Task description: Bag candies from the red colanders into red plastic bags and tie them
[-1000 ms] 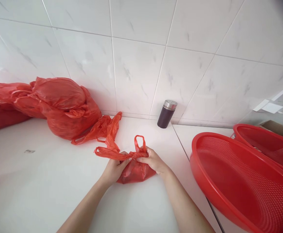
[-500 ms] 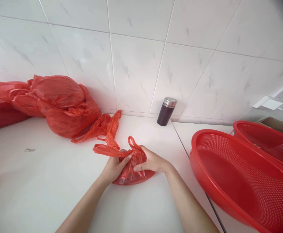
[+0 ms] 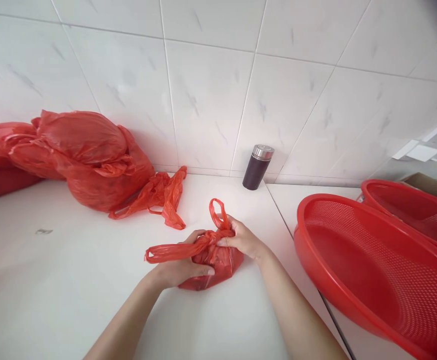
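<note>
A small red plastic bag (image 3: 220,262) rests on the white table in front of me, gathered at its neck, with two looped handles sticking out. One handle points left, the other stands up at the back. My left hand (image 3: 178,267) grips the bag's left side, its thumb across the front and the left handle lying over it. At the neck, my right hand (image 3: 243,240) is closed on the bag's right upper part, thumb in front and fingers behind. Dark contents show faintly through the film; what they are I cannot tell.
Large filled red bags (image 3: 90,160) lie at the back left, with a crumpled red bag (image 3: 169,195) beside them. A dark flask (image 3: 256,170) with a silver lid stands near the tiled wall. Red plastic baskets (image 3: 316,200) occupy the right side, past a table seam.
The left handle has swung lower and the back handle stands taller. My left thumb has moved down the bag's front, while my right thumb has shifted up to the neck.
</note>
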Available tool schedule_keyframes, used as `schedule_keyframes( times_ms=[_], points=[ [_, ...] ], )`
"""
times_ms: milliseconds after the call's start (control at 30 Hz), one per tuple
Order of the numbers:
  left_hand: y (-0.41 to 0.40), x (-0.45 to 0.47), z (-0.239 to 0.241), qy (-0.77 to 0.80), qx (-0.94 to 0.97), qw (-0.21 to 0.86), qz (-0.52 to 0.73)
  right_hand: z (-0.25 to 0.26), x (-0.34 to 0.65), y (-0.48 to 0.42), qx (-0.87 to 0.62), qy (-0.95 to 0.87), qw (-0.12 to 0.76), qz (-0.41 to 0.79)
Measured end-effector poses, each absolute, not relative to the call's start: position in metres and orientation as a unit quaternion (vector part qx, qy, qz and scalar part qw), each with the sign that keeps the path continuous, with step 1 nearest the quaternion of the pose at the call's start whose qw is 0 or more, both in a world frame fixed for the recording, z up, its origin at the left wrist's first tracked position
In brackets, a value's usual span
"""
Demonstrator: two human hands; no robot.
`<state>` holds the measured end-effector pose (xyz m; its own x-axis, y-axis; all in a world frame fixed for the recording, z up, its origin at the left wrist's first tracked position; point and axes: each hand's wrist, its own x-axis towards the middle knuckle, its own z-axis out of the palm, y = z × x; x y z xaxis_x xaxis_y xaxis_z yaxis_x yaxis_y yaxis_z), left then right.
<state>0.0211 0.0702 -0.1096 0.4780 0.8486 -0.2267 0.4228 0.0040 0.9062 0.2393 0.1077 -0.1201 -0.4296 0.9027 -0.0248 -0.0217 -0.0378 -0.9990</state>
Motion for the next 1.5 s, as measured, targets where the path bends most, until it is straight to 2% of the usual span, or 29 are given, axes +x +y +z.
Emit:
schedule_keyframes(
  times_ms=[100, 267, 400, 500, 667, 967, 1300, 1500],
  points=[
    [0.075, 0.017, -0.109, 0.467, 0.679, 0.523, 0.219, -0.12, 0.24, 0.108, -0.378, -0.565, 0.408, 0.609],
    [0.078, 0.014, -0.11, 0.479, 0.693, 0.466, 0.27, -0.118, 0.239, 0.107, -0.354, -0.531, 0.408, 0.653],
    [0.073, 0.021, -0.11, 0.485, 0.674, 0.455, 0.321, -0.119, 0.232, 0.106, -0.392, -0.52, 0.416, 0.635],
    [0.068, 0.028, -0.106, 0.486, 0.66, 0.465, 0.334, -0.122, 0.225, 0.106, -0.413, -0.555, 0.437, 0.576],
    [0.066, 0.034, -0.1, 0.465, 0.662, 0.49, 0.324, -0.122, 0.217, 0.108, -0.486, -0.567, 0.531, 0.4],
    [0.066, 0.038, -0.112, 0.481, 0.628, 0.477, 0.383, -0.116, 0.209, 0.098, -0.549, -0.552, 0.548, 0.306],
    [0.065, 0.043, -0.103, 0.516, 0.581, 0.482, 0.404, -0.138, 0.217, 0.109, -0.618, -0.48, 0.557, 0.277],
    [0.067, 0.046, -0.116, 0.547, 0.563, 0.466, 0.408, -0.137, 0.216, 0.111, -0.584, -0.426, 0.599, 0.344]
  ],
)
